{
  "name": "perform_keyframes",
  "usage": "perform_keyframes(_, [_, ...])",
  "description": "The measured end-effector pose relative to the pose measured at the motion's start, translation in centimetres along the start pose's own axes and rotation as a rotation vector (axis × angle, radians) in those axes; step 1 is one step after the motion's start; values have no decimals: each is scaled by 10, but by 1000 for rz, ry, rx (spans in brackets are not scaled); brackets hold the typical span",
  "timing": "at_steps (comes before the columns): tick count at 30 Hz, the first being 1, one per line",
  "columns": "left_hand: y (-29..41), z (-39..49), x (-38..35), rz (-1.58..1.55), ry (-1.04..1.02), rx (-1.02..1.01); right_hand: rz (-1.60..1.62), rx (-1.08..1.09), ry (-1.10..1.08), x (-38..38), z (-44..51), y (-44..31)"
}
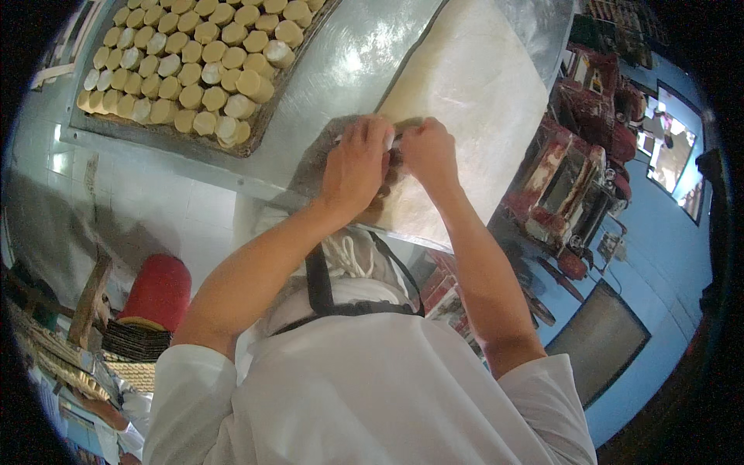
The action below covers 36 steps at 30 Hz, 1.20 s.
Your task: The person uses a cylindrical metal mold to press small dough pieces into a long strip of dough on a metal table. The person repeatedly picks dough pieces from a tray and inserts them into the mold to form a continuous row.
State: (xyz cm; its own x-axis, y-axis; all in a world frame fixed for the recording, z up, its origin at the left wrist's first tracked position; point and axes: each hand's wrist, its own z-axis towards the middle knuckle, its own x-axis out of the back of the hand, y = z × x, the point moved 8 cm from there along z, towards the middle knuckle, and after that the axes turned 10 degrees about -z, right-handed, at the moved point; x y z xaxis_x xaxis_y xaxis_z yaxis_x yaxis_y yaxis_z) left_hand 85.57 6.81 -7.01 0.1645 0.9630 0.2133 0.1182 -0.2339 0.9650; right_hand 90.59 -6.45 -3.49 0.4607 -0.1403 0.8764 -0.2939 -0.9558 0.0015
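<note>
A large flat sheet of pale dough (465,116) lies on the shiny metal worktable (325,70). At the sheet's left edge, my left hand (360,157) has its fingers curled down, with a small white object partly visible by its fingertips. Close to its right, my right hand (430,145) bends its fingers over the dough's edge and seems to pinch it. Shadow and fingers hide the exact contact. To the upper left, a dark tray (253,142) carries many short round dough pieces (212,75) in rows, some with whitish tops.
Red, worn machinery (558,192) stands right of the table against a blue wall (662,290). At the lower left are a red rounded container (157,290), a stack of dark trays (136,340) and another person's arm (104,410). The table's near edge (241,183) runs before my body.
</note>
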Motion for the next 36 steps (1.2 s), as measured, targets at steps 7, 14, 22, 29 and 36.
perform_keyframes(7, [7, 13, -1, 185, -86, -63, -36, 0, -23, -17, -1, 2])
perform_keyframes(14, [18, 4, -10, 733, -219, -98, -76, 282, -81, -23, -17, 5])
perform_keyframes(22, [15, 32, -4, 24, -136, -19, 185, 69, 2, 26, -35, 30])
perform_keyframes(29, [4, 31, -3, 26, -69, -13, 29, -19, -73, 35, -7, 7])
perform_keyframes(36, [8, 28, 1, -35, -34, -24, -4, -57, -74, 39, -11, 0])
